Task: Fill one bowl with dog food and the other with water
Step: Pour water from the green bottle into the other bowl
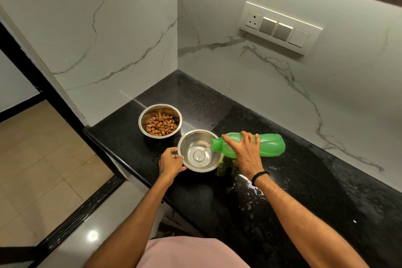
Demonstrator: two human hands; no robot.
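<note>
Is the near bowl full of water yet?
Not full. The near bowl holds only a shallow pool; a thin stream runs in from the tipped green bottle in the right hand.

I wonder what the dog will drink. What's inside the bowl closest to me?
The near bowl holds a little clear water; a thin stream falls in from the green bottle in the right hand. The bottle's mouth hides some rim; the left hand hides the outer side.

A: What do we wear, bottom centre?
B: A plain pale-pink cloth garment (191, 253). Right of centre we spot a thin black band (260, 177) at the right hand's (244, 153) wrist; our left forearm (139, 213) and right forearm (304, 213) show bare.
</note>
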